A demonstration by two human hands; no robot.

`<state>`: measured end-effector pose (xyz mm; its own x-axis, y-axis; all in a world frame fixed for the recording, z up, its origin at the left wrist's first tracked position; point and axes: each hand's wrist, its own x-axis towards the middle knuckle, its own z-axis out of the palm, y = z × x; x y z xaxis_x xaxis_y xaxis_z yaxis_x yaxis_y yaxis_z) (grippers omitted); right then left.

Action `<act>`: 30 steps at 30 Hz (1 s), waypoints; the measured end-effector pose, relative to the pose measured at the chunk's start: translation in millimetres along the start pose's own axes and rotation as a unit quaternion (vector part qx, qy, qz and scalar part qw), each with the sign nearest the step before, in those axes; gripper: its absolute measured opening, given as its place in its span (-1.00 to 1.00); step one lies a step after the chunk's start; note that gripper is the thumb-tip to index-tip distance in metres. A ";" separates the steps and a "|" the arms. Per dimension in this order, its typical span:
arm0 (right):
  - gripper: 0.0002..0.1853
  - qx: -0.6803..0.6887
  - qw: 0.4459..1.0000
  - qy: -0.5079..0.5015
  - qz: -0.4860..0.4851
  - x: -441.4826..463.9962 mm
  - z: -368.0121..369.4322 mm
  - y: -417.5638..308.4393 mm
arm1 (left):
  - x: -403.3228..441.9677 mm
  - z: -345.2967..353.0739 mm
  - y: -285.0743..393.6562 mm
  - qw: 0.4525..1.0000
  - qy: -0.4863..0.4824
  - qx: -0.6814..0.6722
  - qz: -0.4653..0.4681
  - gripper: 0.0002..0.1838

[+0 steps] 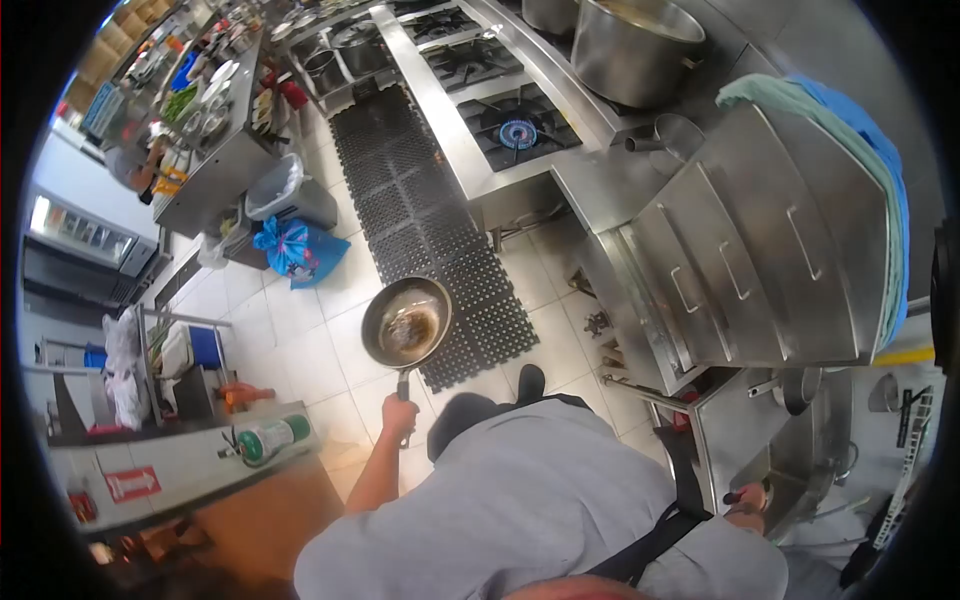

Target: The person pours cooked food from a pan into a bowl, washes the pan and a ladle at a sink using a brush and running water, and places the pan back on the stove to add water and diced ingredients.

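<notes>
My left hand (399, 415) is wrapped round the handle of a frying pan (406, 322), which hangs out over the floor and black mat. Brownish residue or liquid shows on the pan's inner bottom. At the lower right, my right hand (745, 503) is beside the metal sink (790, 480), with its fingers closed on something dark that I cannot make out.
A lit burner (518, 134) shows on the stove (460, 150), beside a large pot (636, 55). Steel drawers (740, 270) stand at the right. A blue bag (303, 252), a grey bin (293, 200) and a perforated mat (405, 190) are on the floor. A person (130, 165) stands upper left.
</notes>
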<state>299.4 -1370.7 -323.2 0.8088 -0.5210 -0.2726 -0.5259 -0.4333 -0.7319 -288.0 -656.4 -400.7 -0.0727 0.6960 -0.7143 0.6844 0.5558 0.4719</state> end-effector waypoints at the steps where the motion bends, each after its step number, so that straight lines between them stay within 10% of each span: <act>1: -0.80 0.016 1.000 0.007 -0.006 -15.2 -0.2 -18.3 | 16.0 -15.3 6.4 1.000 0.002 -0.014 -0.011 -0.88; 8: -0.75 0.215 0.973 -0.033 -0.081 -213.3 -1.5 -101.8 | 164.3 -126.2 98.5 0.997 0.025 0.059 0.045 -0.88; 14: -0.75 0.164 0.962 0.218 -0.024 -342.5 95.3 -116.1 | 282.0 -204.4 261.2 0.896 0.154 0.237 0.342 -0.86; 17: -0.83 0.268 0.926 0.215 -0.160 -414.1 141.4 -192.9 | 336.8 -210.9 388.0 0.956 -0.154 -0.085 0.234 -0.81; 21: -0.82 0.317 0.928 0.043 -0.193 -512.1 200.9 -344.0 | 364.7 -184.5 553.9 0.931 -0.248 -0.124 0.238 -0.82; 30: -0.47 0.316 0.831 -0.358 -0.286 -685.6 543.2 -717.4 | 353.0 -200.4 704.8 0.899 -0.341 -0.073 0.265 -0.75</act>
<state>265.2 -303.1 49.6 0.9471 0.3062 0.0965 0.0581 0.1320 -0.9895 23.4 72.1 -216.7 0.7309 0.4679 -0.4969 0.3860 0.3171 0.8663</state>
